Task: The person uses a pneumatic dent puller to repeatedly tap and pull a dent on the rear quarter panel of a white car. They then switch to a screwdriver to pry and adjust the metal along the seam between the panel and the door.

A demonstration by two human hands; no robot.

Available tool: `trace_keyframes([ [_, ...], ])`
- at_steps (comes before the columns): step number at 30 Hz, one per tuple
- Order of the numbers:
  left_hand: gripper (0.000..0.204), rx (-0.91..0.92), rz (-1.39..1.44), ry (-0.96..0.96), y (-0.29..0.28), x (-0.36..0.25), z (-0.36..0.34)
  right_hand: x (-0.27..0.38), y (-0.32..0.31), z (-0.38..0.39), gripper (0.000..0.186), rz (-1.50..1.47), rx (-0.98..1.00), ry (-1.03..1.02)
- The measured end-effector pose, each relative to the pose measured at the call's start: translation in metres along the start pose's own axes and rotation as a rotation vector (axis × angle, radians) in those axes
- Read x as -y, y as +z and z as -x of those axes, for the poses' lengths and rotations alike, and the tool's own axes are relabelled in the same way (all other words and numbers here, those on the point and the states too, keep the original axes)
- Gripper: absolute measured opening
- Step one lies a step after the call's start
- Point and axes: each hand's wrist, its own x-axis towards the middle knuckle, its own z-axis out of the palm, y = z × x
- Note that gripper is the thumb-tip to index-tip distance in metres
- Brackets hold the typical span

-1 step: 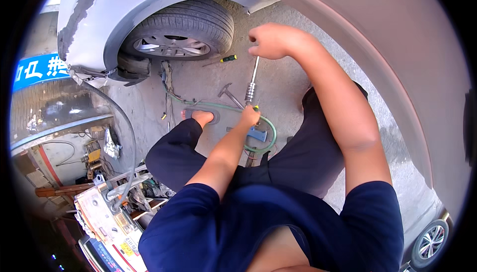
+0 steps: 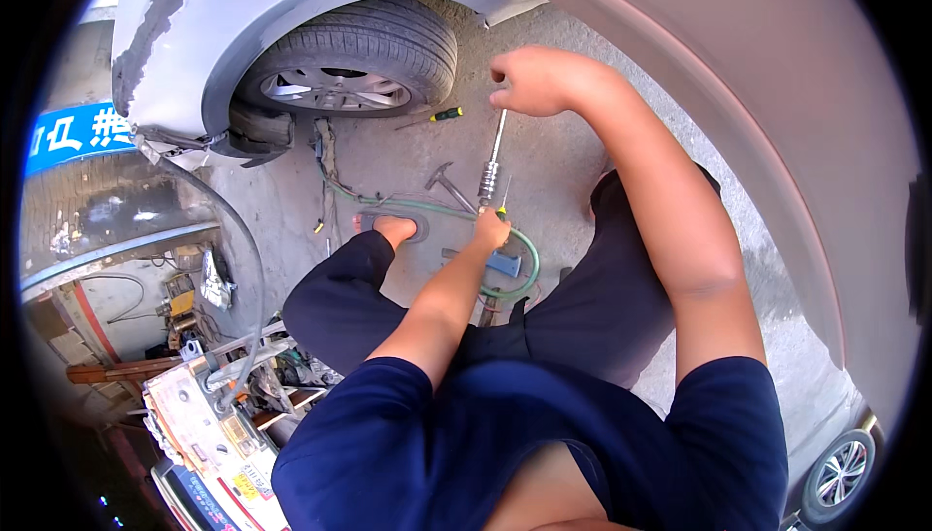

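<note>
My right hand (image 2: 537, 80) is closed around the top end of a slim metal rod tool (image 2: 495, 148) that stands nearly upright over the concrete ground. My left hand (image 2: 491, 229) grips the tool's lower end, just below its thicker metal sleeve (image 2: 487, 184). A small yellow tip shows beside the left fingers. I sit low with dark trousers, and my bare foot (image 2: 393, 230) rests on the ground to the left of the left hand.
A silver car's wheel (image 2: 359, 55) and dented fender (image 2: 184, 46) are ahead. A curved beige car panel (image 2: 777, 123) fills the right. On the ground lie a green hose (image 2: 427, 207), a hammer (image 2: 443, 180), a green-handled screwdriver (image 2: 439, 116) and a blue block (image 2: 505, 264). Cluttered parts (image 2: 223, 395) sit lower left.
</note>
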Motion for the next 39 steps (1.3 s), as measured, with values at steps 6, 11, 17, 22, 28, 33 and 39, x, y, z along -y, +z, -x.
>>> trace_keyframes([
  [6, 0.06, -0.084, -0.089, 0.219, 0.022, -0.033, 0.024, -0.029, 0.009, 0.009, 0.043, 0.019, -0.048, 0.019],
  [11, 0.053, -0.299, -0.019, 0.453, 0.021, -0.028, 0.008, -0.019, 0.012, -0.003, 0.043, 0.029, -0.005, 0.015],
  [17, 0.034, -0.085, 0.021, 0.075, 0.011, 0.022, -0.016, -0.015, 0.022, -0.02, 0.044, 0.065, 0.003, -0.039],
  [22, 0.042, 0.047, -0.354, -0.094, -0.019, 0.105, -0.029, -0.006, 0.028, -0.037, 0.046, 0.119, 0.114, -0.022],
  [28, 0.042, 0.252, -0.286, -0.153, -0.076, 0.106, -0.034, -0.033, 0.113, -0.111, 0.043, -0.222, 0.21, 0.168],
  [33, 0.069, 0.551, -0.084, -0.099, -0.058, 0.117, -0.031, -0.077, 0.274, -0.178, 0.04, -0.16, 0.494, 0.538],
  [39, 0.075, 0.414, 0.119, -0.137, -0.007, 0.148, -0.002, -0.057, 0.392, -0.207, 0.038, -0.477, 0.371, 0.88],
])
